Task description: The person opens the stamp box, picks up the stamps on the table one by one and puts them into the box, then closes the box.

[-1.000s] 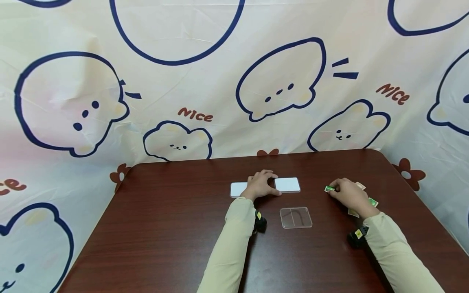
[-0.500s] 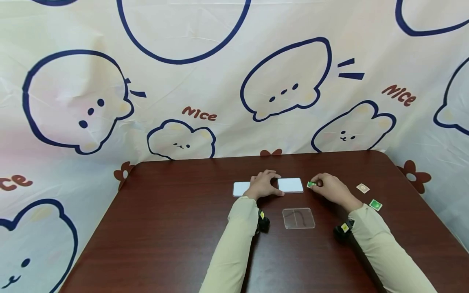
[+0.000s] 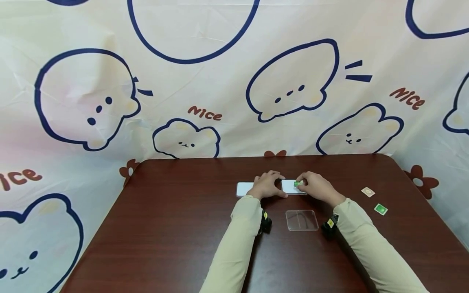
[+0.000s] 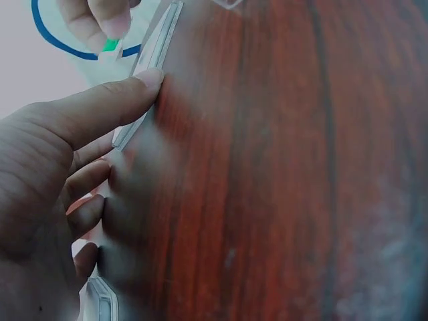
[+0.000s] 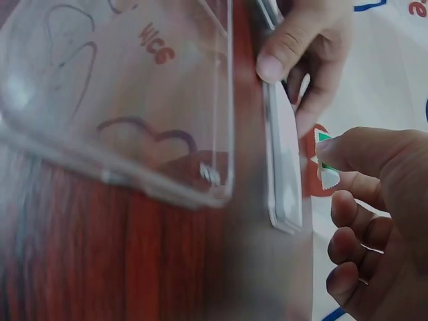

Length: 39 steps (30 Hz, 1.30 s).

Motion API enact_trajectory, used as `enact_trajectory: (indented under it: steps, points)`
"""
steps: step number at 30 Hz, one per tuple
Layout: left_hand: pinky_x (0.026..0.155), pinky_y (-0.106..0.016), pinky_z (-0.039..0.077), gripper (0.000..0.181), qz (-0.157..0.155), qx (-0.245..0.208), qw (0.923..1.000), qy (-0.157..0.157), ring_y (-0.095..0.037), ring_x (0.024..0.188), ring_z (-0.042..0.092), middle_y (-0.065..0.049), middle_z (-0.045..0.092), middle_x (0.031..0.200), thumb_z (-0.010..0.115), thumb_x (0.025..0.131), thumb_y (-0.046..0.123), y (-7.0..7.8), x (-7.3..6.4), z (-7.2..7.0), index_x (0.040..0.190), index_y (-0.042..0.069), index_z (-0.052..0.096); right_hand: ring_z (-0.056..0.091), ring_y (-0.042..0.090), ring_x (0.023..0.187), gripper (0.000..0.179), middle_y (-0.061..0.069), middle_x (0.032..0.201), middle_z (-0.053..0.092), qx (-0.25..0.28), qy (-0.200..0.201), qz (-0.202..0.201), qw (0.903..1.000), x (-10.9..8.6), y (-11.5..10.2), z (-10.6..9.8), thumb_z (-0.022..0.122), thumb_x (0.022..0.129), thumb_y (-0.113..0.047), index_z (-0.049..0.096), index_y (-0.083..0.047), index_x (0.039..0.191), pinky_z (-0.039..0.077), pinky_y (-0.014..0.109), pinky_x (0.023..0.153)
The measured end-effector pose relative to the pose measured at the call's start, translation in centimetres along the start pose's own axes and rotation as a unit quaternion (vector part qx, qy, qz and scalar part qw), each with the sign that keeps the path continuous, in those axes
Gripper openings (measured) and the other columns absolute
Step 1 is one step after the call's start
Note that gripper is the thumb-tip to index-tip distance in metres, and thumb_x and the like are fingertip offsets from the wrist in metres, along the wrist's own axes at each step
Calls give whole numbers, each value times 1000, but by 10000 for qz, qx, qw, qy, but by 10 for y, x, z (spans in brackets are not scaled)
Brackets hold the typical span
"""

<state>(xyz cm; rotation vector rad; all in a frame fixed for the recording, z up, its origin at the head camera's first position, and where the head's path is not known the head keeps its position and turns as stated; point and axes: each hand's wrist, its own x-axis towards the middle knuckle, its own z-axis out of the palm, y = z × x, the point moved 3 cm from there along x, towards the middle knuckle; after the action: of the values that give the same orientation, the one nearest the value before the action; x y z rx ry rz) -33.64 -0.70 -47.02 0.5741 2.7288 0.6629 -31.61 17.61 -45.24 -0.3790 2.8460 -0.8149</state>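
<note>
My left hand holds the right-hand white flat box by its edges. In the left wrist view, the thumb lies on the near rim of this box. Over that box my right hand pinches a small green stamp between thumb and forefinger. Its white serrated border shows in the right wrist view, where the stamp is above the table, apart from the box. A second white flat box lies just left of my left hand, partly covered by it.
A clear plastic lid or tray lies in front of the boxes. To the right on the brown table are a pale stamp and another green stamp. A printed cloth hangs behind the table.
My right hand has carried the green stamp leftward from the stamps at the right to above the white box. The left hand has stayed at the box. The view has shifted slightly.
</note>
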Motion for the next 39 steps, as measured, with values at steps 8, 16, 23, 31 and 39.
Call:
enact_trajectory:
  steps: [8, 16, 23, 31, 39]
  points:
    - [110, -44, 27, 63, -9, -16, 10000, 4, -19, 140, 35, 9, 35, 154, 74, 80, 49, 2, -1, 1, 137, 33, 53, 49, 15, 66, 26, 10, 91, 60, -131, -135, -132, 9997, 8, -6, 12, 62, 91, -16, 67, 0, 111, 39, 28, 58]
    - [110, -43, 27, 62, 24, -27, 10000, -18, -18, 140, 35, 9, 34, 154, 74, 81, 49, 5, -2, 1, 137, 32, 53, 53, 16, 73, 27, 13, 103, 63, -152, -145, -145, 9997, 11, -9, 14, 63, 91, -16, 66, 0, 113, 43, 28, 62]
    - [110, -44, 27, 62, 34, 23, 10000, -5, -19, 139, 35, 8, 35, 154, 74, 81, 49, 5, -2, 0, 136, 32, 54, 48, 15, 64, 29, 8, 89, 58, -96, -172, -158, 9997, 12, -12, 17, 63, 91, -17, 65, 0, 115, 37, 28, 55]
    - [111, -44, 27, 62, -6, 19, 10000, 9, -19, 140, 35, 9, 35, 154, 75, 80, 49, 3, -1, 0, 136, 32, 54, 49, 16, 66, 33, 10, 93, 58, -124, -169, -156, 9997, 14, -12, 18, 64, 91, -17, 64, -1, 119, 38, 29, 56]
    - [110, -45, 27, 62, 10, 4, 10000, 28, -19, 140, 35, 9, 36, 154, 75, 79, 50, -2, 0, 1, 135, 33, 54, 51, 16, 69, 36, 11, 94, 61, -82, -104, -176, 9998, 15, -11, 18, 66, 91, -19, 64, -1, 122, 40, 28, 58]
